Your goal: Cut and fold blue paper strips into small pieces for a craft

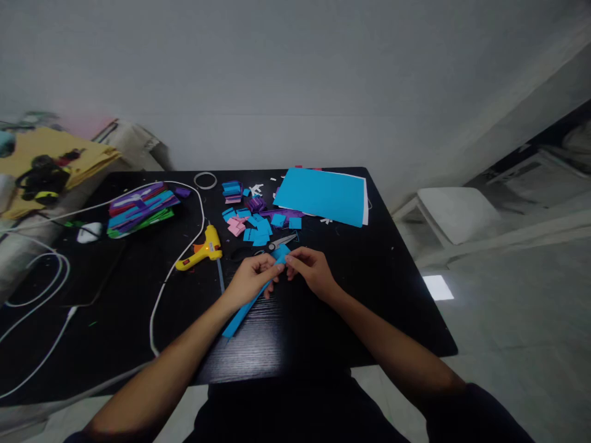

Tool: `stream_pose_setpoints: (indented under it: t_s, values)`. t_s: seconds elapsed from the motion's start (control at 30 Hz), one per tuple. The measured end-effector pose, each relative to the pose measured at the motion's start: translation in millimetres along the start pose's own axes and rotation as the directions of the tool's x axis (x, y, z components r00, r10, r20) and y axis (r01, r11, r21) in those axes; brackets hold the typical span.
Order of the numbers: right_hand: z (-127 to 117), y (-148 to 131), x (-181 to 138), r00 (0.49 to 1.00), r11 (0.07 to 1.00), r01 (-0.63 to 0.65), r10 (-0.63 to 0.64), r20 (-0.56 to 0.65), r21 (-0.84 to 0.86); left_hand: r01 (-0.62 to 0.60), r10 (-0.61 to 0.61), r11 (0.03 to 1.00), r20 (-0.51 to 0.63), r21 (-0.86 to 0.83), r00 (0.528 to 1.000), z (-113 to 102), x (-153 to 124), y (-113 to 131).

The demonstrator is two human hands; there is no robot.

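A long, folded-looking blue paper strip [247, 309] sits between my fingers, right of the yellow plastic glue gun [210, 245].
My left hand [255, 277] and right hand [310, 269] both pinch its upper end, nearly closed; my left fingers cover part. Right of the gun lie silver-bladed scissors [282, 242], dark handles hard to make out, and small blue paper squares [261, 225] beyond. The gun's label is too small to read.
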State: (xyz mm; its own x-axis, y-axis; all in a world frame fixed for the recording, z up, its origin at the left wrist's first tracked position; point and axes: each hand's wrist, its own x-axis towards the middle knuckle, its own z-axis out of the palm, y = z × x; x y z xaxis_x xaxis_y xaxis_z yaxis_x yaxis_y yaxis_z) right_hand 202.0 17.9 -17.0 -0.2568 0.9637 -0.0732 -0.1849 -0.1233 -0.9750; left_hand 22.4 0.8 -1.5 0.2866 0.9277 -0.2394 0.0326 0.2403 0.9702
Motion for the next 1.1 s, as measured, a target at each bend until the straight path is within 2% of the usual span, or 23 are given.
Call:
stream_pose_setpoints:
  t_s: [0.17,0.43,0.8,1.1]
  values:
    - [1.1,3.3,-1.0,0.998,0.996,0.056,-0.055,0.014,-0.076,-0.024,0.024,1.000,0.003,-0.010,1.000,0.8,-1.1,0.0]
    - [3.9,2.6,-5.9,0.993,0.981,0.115,-0.114,0.018,-0.154,-0.069,0.070,0.997,-0.056,0.020,0.996,0.0,-1.5,-0.1]
    - [5.4,5.9,-7.1,0.994,0.986,0.113,-0.113,0.008,-0.122,-0.080,0.083,0.996,-0.066,0.042,0.994,-2.5,-0.2,-3.6]
    - [4.4,8.7,-7.3,0.987,0.983,0.159,-0.161,-0.017,-0.088,-0.053,0.052,0.998,-0.061,-0.025,0.997,-3.5,-1.2,1.4]
